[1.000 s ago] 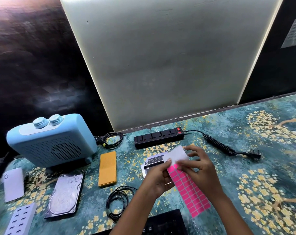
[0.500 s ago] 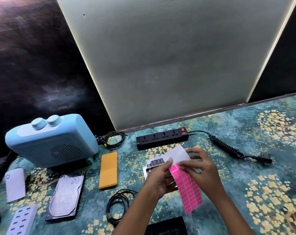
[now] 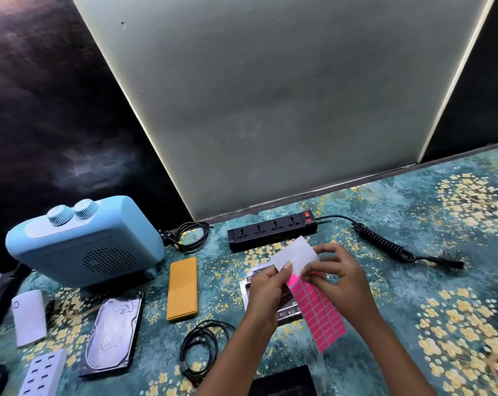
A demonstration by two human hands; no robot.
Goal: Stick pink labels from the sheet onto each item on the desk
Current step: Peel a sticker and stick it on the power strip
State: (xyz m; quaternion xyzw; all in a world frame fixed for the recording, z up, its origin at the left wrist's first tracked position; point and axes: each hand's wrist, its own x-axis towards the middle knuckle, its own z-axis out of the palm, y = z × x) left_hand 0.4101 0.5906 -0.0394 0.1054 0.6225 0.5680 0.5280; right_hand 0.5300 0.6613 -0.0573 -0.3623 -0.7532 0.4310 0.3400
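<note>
Two hands on the label sheet, held just above the desk, dead centre in front of the person.

Right hand: fingers curled, pinching the sheet's right edge where the bare white backing meets the pink rows. It's the holder.

Left hand: thumb and forefinger closed on one pink label at the top-left corner of the pink block. It looks part-lifted off the backing, though blur there means I can't be sure it's free.

Geometry that matters:
- Sheet's long axis runs away from the person. The spent white end is far; the pink end is near and angled slightly right.
- Silver tray lies directly under both hands, mostly hidden. It's the closest target, straight down.
- Power strip sits just beyond the hands, long axis left-right.
- Yellow case is to the left, long axis fore-aft, with the coiled cable near-left.
- Hard drive and blue heater are further left, well apart from the hands.

The left hand carries the label, and most items lie on its side (handy). My read: finish the peel, then go down or left with that hand while the right keeps the sheet. No pink shows on any item from this view, so the task looks early.
</note>
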